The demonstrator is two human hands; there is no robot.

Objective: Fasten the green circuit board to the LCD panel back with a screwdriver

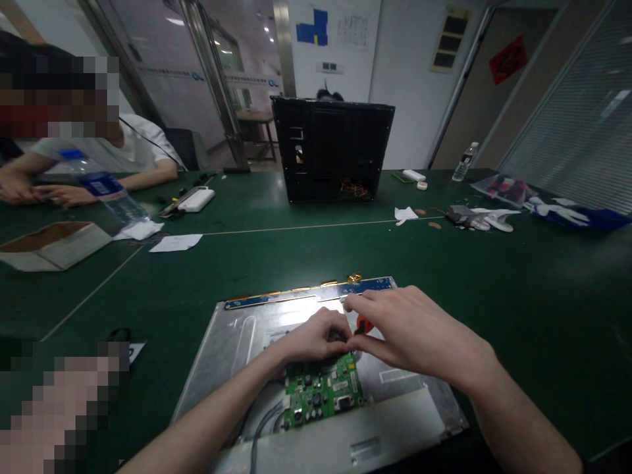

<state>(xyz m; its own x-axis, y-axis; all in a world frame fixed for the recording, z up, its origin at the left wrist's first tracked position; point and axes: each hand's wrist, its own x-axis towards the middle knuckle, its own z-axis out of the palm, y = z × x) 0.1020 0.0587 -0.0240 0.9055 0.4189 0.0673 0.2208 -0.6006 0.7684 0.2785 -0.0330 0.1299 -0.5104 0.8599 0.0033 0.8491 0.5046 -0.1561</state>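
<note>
A metal display panel (pixel 227 329) lies flat before me, with a green circuit board (pixel 323 388) on its back and a narrow blue circuit strip (pixel 306 294) along the far edge. My left hand (pixel 320 334) rests over the board's far edge, fingers curled together; whatever they pinch is hidden. Close against it, my right hand (pixel 395 326) grips a red-and-black screwdriver (pixel 364 324) between thumb and fingers. Most of that tool is covered by the hand, and its tip is not visible. Grey cables (pixel 266 421) run from the board's left side.
A black monitor housing (pixel 333 151) stands upright across the green table (pixel 237 257). To the left are an open box (pixel 54 247), a water bottle (pixel 106 191) and a seated person (pixel 138 148). Gloves (pixel 481 217) and another bottle (pixel 465 162) are at the right.
</note>
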